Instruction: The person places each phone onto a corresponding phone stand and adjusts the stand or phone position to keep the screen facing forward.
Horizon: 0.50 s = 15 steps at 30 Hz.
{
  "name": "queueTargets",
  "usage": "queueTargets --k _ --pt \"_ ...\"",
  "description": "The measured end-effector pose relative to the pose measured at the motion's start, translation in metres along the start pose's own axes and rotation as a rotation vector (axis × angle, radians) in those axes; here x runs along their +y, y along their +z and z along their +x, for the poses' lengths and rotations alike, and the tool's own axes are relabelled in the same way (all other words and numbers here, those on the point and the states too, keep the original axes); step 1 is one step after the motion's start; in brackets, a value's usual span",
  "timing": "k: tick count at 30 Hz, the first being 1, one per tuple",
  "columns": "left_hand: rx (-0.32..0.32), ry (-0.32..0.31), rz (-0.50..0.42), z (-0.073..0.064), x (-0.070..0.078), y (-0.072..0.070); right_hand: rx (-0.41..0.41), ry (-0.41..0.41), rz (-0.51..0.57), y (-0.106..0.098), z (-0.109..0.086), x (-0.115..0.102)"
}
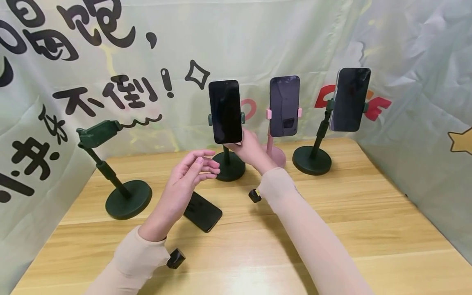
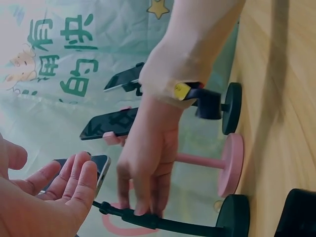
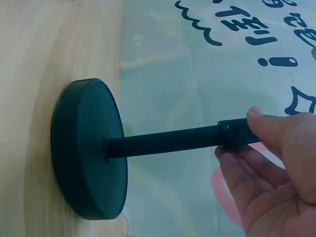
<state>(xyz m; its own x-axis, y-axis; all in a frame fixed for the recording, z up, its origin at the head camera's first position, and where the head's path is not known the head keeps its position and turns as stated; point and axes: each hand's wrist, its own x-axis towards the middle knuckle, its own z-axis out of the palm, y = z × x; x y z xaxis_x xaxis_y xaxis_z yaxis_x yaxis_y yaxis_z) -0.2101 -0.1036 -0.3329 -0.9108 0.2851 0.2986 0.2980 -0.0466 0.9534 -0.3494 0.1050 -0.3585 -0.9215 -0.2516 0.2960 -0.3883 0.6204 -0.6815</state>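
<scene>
A dark green phone stand (image 1: 232, 172) is in the middle of the table, with a black-screened smartphone (image 1: 225, 112) upright in its clamp. Behind that phone, my right hand (image 1: 253, 150) grips the stand's pole. The right wrist view shows its thumb and fingers pinching the ribbed collar (image 3: 236, 133) above the round base (image 3: 94, 153). My left hand (image 1: 188, 174) hovers in front and to the left, fingers loosely bent and holding nothing. Below it, a second smartphone (image 1: 204, 213) lies flat on the wood, partly hidden by the left hand and wrist.
An unloaded green stand (image 1: 125, 200) is at the left, its holder tilted. Right of the middle stand are a pink stand (image 1: 277, 155) and another green stand (image 1: 312, 160), each carrying a phone. A printed cloth (image 1: 258, 37) hangs behind the wooden table (image 1: 368, 229).
</scene>
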Motion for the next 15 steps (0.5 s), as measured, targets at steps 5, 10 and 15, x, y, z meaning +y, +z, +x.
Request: queueTargets --k 5,10,15 --pt "0.008 0.005 -0.009 0.0 0.003 -0.003 -0.109 0.045 -0.045 0.001 -0.011 0.002" --pt "0.015 0.007 -0.006 0.0 0.003 -0.007 -0.291 0.073 -0.071 0.005 -0.025 0.002" --pt "0.046 0.038 0.012 0.001 0.008 -0.015 -0.358 0.094 -0.118 0.009 -0.039 -0.009"
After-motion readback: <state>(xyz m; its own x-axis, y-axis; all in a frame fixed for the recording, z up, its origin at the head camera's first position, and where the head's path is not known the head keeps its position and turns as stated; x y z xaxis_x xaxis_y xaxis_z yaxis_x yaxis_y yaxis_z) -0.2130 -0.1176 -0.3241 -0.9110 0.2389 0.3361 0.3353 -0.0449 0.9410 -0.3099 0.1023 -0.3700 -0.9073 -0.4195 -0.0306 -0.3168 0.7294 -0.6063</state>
